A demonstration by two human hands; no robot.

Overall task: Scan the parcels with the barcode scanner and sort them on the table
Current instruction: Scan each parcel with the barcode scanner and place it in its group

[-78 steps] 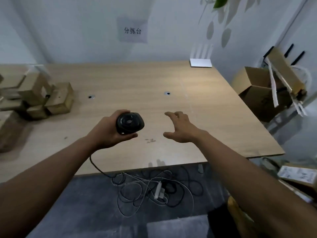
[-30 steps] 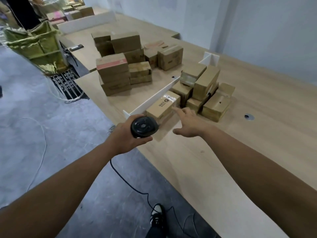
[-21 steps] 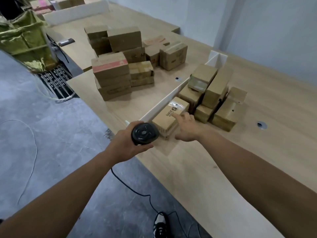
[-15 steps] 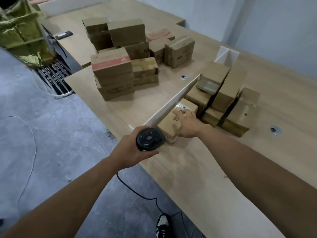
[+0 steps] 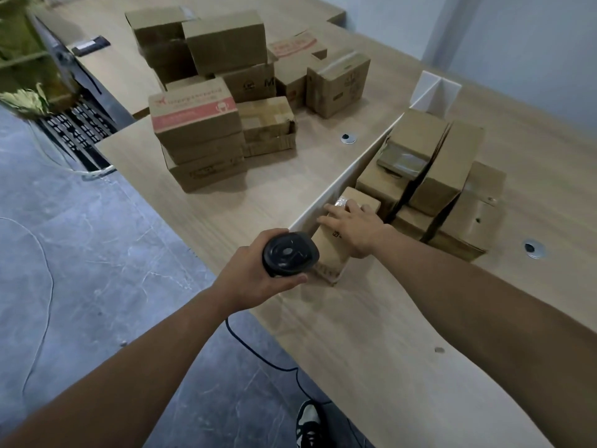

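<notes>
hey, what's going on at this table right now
A person is sorting cardboard parcels at a wooden table. The left hand grips a black barcode scanner, while the right hand rests on top of a small parcel lying beside a white divider. More parcels sit in a pile just behind it, and another stack stands across the divider.

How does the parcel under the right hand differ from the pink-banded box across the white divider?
The parcel lies alone on the table; the pink-banded box tops a stack. The right hand rests on the parcel; nothing touches the pink-banded box. The parcel looks smaller, with clear tape and dark print, no pink band. Both are brown cardboard, separated by the white divider.
</notes>
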